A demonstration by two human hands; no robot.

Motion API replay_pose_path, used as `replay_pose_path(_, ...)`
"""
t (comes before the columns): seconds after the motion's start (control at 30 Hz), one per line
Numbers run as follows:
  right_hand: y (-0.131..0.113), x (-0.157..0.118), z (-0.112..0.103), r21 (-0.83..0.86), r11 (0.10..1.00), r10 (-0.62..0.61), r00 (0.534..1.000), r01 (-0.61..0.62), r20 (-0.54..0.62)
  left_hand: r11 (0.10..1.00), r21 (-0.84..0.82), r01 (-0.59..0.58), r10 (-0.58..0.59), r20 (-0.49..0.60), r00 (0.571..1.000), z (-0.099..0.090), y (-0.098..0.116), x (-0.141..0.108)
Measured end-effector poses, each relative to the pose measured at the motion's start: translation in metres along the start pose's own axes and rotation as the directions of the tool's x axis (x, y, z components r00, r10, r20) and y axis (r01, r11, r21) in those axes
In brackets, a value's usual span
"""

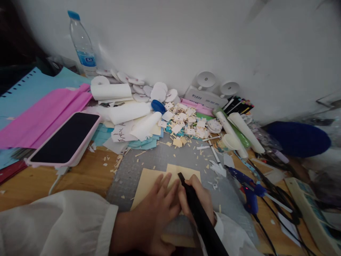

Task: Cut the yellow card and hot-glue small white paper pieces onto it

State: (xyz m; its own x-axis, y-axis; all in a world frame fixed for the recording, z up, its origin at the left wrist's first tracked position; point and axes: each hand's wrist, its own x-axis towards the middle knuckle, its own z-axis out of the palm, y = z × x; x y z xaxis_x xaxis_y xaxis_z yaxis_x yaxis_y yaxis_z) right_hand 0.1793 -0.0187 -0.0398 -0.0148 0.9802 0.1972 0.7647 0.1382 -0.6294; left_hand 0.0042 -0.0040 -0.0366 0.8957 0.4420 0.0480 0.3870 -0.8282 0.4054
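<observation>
My left hand [157,206] lies flat with its fingers spread, pressing on pale yellow paper [145,179]. Close beside it, my right hand [201,195] is closed around a long black utility knife [195,208], whose slim dark tip points away from me over the paper. Another yellow piece [172,168] shows beyond my fingertips. The paper lies on a grey cutting mat [125,188] strewn with small scraps. Where the two hands meet, the paper is partly hidden.
Behind the mat is a pile of small paper pieces [183,122]. At left are a phone [66,138], pink paper [45,113] and a water bottle [82,46]. A blue glue gun [247,188], scissors [282,195] and a power strip [306,206] lie at right.
</observation>
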Motion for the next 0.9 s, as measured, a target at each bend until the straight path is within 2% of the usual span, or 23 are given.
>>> replay_pose_path(0.13, 0.006, 0.002, -0.005, 0.098, 0.995, 0.031, 0.999, -0.028, -0.023, 1.0, 0.011, 0.024, -0.024, 0.02, 1.0, -0.003, 0.001, 0.001)
replay_pose_path(0.3, 0.011, 0.022, -0.036, 0.315, 0.941, 0.172, 0.977, -0.126, -0.123, 0.999, 0.005, 0.031, -0.032, 0.008, 0.999, -0.004, 0.002, -0.001)
replay_pose_path(0.37, 0.011, 0.032, -0.047, 0.39, 0.908, 0.199, 0.976, -0.15, -0.087, 0.999, 0.023, 0.022, -0.022, 0.01, 1.0, -0.004, 0.002, -0.002)
replay_pose_path(0.43, 0.012, 0.043, -0.052, 0.41, 0.9, 0.17, 0.985, -0.15, -0.014, 0.999, 0.049, 0.008, -0.008, 0.016, 1.0, -0.005, 0.002, -0.002)
replay_pose_path(0.53, 0.018, 0.057, -0.049, 0.401, 0.909, 0.091, 0.993, -0.113, 0.073, 0.994, 0.108, -0.01, 0.009, 0.011, 1.0, -0.004, 0.002, 0.0)
replay_pose_path(0.63, 0.028, 0.065, -0.038, 0.432, 0.901, 0.01, 0.996, -0.048, 0.09, 0.985, 0.173, -0.015, 0.016, -0.002, 1.0, 0.0, 0.002, 0.003)
replay_pose_path(0.7, 0.035, 0.066, -0.032, 0.455, 0.89, -0.002, 0.996, -0.039, 0.089, 0.978, 0.21, 0.001, 0.003, -0.02, 1.0, 0.003, 0.002, 0.004)
replay_pose_path(0.77, 0.04, 0.063, -0.027, 0.507, 0.857, 0.033, 0.992, -0.092, 0.123, 0.97, 0.243, 0.016, -0.006, -0.041, 0.999, 0.007, 0.001, 0.005)
replay_pose_path(0.9, 0.045, 0.055, -0.024, 0.669, 0.709, 0.109, 0.972, -0.223, 0.208, 0.957, 0.29, 0.021, 0.001, -0.076, 0.997, 0.01, 0.0, 0.007)
